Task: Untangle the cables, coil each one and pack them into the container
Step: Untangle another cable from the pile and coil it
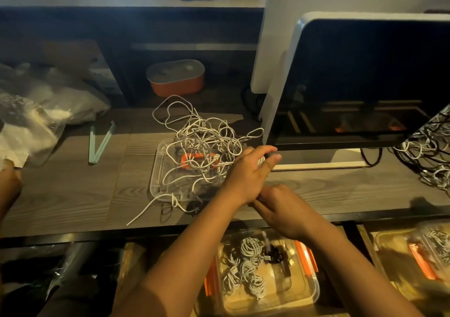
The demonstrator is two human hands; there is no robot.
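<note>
The left hand's (248, 173) grip is closed, with thumb and forefinger pinching a small bunch of white cable (261, 162) that shows only as a pale sliver between them. Just below it, toward the person, the right hand (285, 209) lies with its fingers reaching under the left wrist. Their tips are hidden, so I cannot tell whether that grip holds anything.

This looks like the coiling step, with one cable being wound while most lie loose. Left of the grip, right up against the hand, the tangle (204, 138) sprawls over a clear tray (155, 177) on the desk (73, 190). Nearer the person, below the desk's front edge, the container (314, 292) holds several coils (248, 246).

The next move likely calls for finishing the wraps and securing the end so the coil holds. The coil can then be lowered beside the others without dragging the tangle along.
</note>
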